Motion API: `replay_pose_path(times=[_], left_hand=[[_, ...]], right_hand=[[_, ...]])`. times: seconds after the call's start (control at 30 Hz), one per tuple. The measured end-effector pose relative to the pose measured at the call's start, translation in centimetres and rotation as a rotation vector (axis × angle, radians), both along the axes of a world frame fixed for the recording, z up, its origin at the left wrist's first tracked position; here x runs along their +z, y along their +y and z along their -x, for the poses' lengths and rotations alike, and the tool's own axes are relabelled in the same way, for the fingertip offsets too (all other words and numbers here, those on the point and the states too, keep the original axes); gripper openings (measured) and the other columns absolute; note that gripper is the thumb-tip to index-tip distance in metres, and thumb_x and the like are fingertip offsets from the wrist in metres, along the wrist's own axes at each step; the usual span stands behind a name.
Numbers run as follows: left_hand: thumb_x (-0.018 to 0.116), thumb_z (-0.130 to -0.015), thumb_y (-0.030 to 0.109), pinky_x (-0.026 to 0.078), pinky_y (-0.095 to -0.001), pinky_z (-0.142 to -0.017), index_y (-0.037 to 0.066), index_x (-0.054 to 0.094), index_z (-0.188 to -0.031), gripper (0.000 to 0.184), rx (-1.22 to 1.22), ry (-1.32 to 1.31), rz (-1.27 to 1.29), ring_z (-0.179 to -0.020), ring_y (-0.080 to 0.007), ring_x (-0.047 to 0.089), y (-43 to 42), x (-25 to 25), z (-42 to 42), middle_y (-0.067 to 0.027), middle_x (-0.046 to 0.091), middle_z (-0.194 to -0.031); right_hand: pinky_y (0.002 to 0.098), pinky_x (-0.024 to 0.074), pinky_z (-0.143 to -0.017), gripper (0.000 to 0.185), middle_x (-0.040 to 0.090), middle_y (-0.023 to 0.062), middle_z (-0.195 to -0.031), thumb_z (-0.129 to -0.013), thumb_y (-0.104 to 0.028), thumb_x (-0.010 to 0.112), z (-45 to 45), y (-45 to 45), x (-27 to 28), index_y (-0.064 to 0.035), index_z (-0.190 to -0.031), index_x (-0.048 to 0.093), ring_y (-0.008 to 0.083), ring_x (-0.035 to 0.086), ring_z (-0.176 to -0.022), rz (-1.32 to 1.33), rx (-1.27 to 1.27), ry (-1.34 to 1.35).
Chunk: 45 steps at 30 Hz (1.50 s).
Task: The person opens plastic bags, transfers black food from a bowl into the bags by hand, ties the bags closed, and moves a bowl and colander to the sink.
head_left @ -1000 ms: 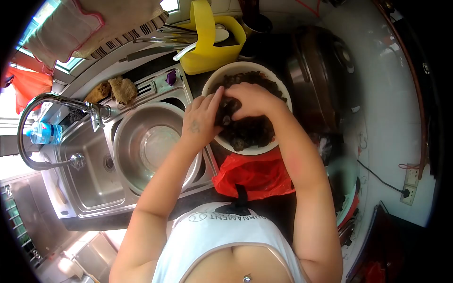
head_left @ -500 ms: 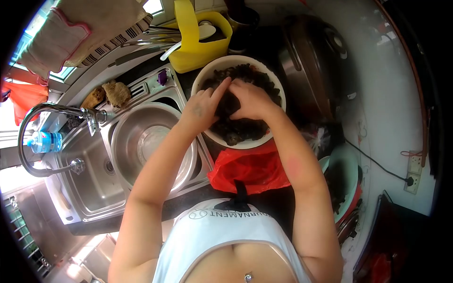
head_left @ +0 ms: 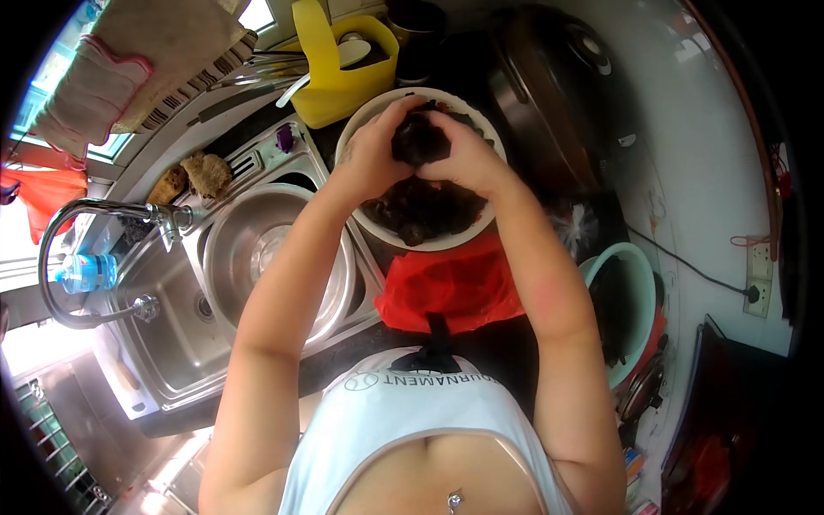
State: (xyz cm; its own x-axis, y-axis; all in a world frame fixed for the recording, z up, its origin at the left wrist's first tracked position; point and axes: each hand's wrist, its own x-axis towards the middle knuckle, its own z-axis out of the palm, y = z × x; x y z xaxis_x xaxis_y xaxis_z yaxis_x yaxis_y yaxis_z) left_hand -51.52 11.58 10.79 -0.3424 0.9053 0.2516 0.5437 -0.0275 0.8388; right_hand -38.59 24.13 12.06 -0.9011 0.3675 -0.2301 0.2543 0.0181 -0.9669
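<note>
A wide off-white bowl [head_left: 464, 239] holds a heap of dark, leafy-looking pieces [head_left: 425, 210] with small red bits among them; their exact kind is unclear. Over its far half, my left hand [head_left: 378, 148] and my right hand [head_left: 466, 157] curve round a dark clump [head_left: 421, 140] of the same stuff from both sides. Both sets of fingers are bent against the clump, and the far fingertips are partly hidden behind it. A crumpled red plastic bag [head_left: 451, 287] lies at the bowl's near side.
Left is a steel sink [head_left: 163, 335] with a steel basin [head_left: 225, 225] and a curved faucet [head_left: 112, 204]. Behind the bowl stands a yellow utensil holder [head_left: 348, 90]; a dark lidded cooker [head_left: 549, 112] is at right. Nearer, a pale green bowl [head_left: 642, 296] sits by the wall.
Both hands have gone from resting low over the heap with fingertips meeting to cupping a dark clump between them. The view has shifted slightly.
</note>
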Motion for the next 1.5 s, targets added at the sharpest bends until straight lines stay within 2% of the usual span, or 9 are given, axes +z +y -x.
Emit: replay_pose_path(times=[0.23, 0.3, 0.63, 0.97, 1.1, 1.23, 1.3, 1.4, 1.5], left_hand=[[0.070, -0.058, -0.007, 0.043, -0.0346, -0.099, 0.008, 0.045, -0.133, 0.080, -0.105, 0.006, -0.089, -0.117, -0.0306, 0.055, -0.8, 3.5, -5.7, -0.0150, 0.056, -0.123], [0.072, -0.058, -0.005, 0.045, -0.0365, -0.097, 0.007, 0.046, -0.131, 0.078, -0.142, -0.057, -0.117, -0.115, -0.0322, 0.056, -2.0, 2.4, -8.2, -0.0165, 0.057, -0.121], [0.077, -0.063, 0.009, 0.047, -0.0385, -0.093, 0.008, 0.041, -0.133, 0.078, -0.261, -0.400, 0.508, -0.112, -0.0318, 0.058, -6.7, -7.1, -15.4, -0.0180, 0.060, -0.116], [0.072, -0.073, 0.015, 0.048, -0.0415, -0.090, 0.013, 0.040, -0.141, 0.075, -0.452, 0.305, 0.653, -0.107, -0.0363, 0.058, -7.9, -6.7, -13.2, -0.0239, 0.052, -0.128], [0.067, -0.078, 0.009, 0.050, -0.0389, -0.088, 0.011, 0.044, -0.138, 0.064, -0.325, 0.034, 0.491, -0.103, -0.0375, 0.060, -8.6, -5.7, -12.5, -0.0234, 0.053, -0.126], [0.070, -0.077, 0.011, 0.050, -0.0389, -0.084, 0.007, 0.043, -0.136, 0.065, -0.144, -0.822, 0.475, -0.099, -0.0342, 0.061, -8.6, -1.2, -9.8, -0.0216, 0.054, -0.124], [0.071, -0.076, 0.013, 0.050, -0.0385, -0.084, 0.006, 0.045, -0.133, 0.063, -0.111, -0.840, 0.433, -0.099, -0.0327, 0.060, -8.1, 0.0, -7.8, -0.0195, 0.057, -0.118], [0.075, -0.073, 0.020, 0.048, -0.0410, -0.086, 0.009, 0.049, -0.129, 0.063, 0.151, 0.239, 0.174, -0.103, -0.0303, 0.057, -5.8, -0.5, -5.2, -0.0168, 0.058, -0.113], [0.080, -0.067, 0.029, 0.048, -0.0418, -0.085, 0.015, 0.051, -0.130, 0.070, 0.186, 0.514, 0.281, -0.104, -0.0299, 0.056, -3.6, -4.1, -2.9, -0.0143, 0.057, -0.111]], right_hand=[[0.0298, 0.0517, -0.077, 0.072, 0.063, 0.0129, -0.110, -0.064, -0.001, 0.072, -7.6, -1.8, 3.0, -0.0013, -0.132, 0.047, 0.0195, 0.063, -0.093, -0.283, -0.096, 0.015], [0.0316, 0.0433, -0.096, 0.074, 0.061, 0.0138, -0.117, -0.063, -0.009, 0.077, -10.6, -3.5, 3.3, -0.0012, -0.131, 0.048, 0.0190, 0.058, -0.109, -0.255, -0.098, -0.038], [0.0342, 0.0410, -0.099, 0.079, 0.056, 0.0144, -0.121, -0.067, -0.005, 0.076, -17.5, -8.0, -4.6, -0.0015, -0.137, 0.039, 0.0243, 0.053, -0.116, 0.250, -0.029, -0.472], [0.0401, 0.0383, -0.104, 0.087, 0.039, 0.0224, -0.141, -0.075, -0.028, 0.075, -18.6, -9.0, -4.1, -0.0057, -0.144, 0.028, 0.0368, 0.042, -0.128, -0.512, 0.331, -0.640], [0.0432, 0.0477, -0.092, 0.073, 0.044, 0.0184, -0.138, -0.074, -0.025, 0.076, -17.6, -9.4, -0.4, -0.0065, -0.136, 0.041, 0.0352, 0.055, -0.115, -0.701, 0.291, -0.496], [0.0407, 0.0491, -0.089, 0.054, 0.055, 0.0150, -0.126, -0.075, -0.023, 0.073, -14.2, -7.2, 5.4, -0.0063, -0.123, 0.054, 0.0331, 0.061, -0.104, -0.124, 0.129, -0.329], [0.0393, 0.0483, -0.091, 0.059, 0.055, 0.0133, -0.128, -0.074, -0.022, 0.073, -11.9, -4.4, 5.4, -0.0077, -0.127, 0.052, 0.0307, 0.059, -0.108, -0.633, 0.109, -0.191], [0.0384, 0.0459, -0.096, 0.084, 0.048, 0.0108, -0.137, -0.065, -0.023, 0.080, -6.4, 0.8, 2.6, -0.0134, -0.138, 0.041, 0.0277, 0.052, -0.120, -0.970, 0.145, -0.329], [0.0380, 0.0452, -0.098, 0.103, 0.042, 0.0113, -0.141, -0.058, -0.023, 0.084, -2.1, 4.8, -1.8, -0.0188, -0.145, 0.029, 0.0267, 0.048, -0.125, -1.074, 0.283, -0.536]])
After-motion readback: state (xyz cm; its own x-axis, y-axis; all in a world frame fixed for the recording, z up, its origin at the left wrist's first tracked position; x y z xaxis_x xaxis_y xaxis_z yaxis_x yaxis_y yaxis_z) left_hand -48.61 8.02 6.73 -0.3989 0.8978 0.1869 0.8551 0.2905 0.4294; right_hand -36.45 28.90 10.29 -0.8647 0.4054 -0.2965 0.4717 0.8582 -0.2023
